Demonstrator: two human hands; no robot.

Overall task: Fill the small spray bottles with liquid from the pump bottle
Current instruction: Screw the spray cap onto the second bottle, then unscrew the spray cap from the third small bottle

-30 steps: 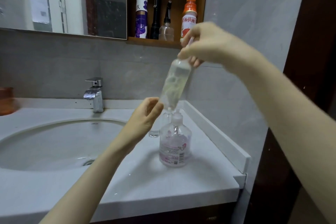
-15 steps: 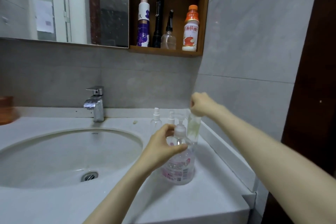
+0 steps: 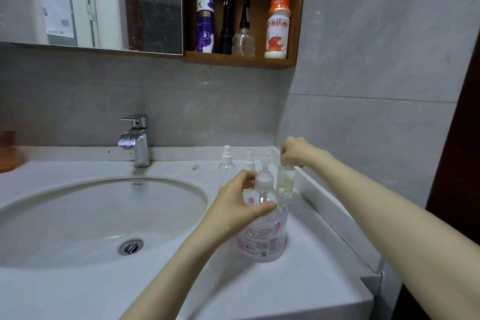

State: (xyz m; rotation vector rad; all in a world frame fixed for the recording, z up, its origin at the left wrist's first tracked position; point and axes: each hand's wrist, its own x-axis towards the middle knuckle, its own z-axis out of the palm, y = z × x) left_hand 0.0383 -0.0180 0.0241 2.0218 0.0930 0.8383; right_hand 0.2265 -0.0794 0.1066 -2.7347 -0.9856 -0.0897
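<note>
A white desk [image 3: 298, 291] with a sink [image 3: 91, 215].
On it stand a silver tap [image 3: 136, 143], a pump bottle [image 3: 262, 239] and small spray bottles [image 3: 226, 166] near the back wall.

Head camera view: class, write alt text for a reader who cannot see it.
A person's left hand grips the neck of a clear pump bottle on a white countertop, while the right hand holds a small spray bottle upright by its top beside it. Two more spray bottles stand behind, right of the basin.
</note>
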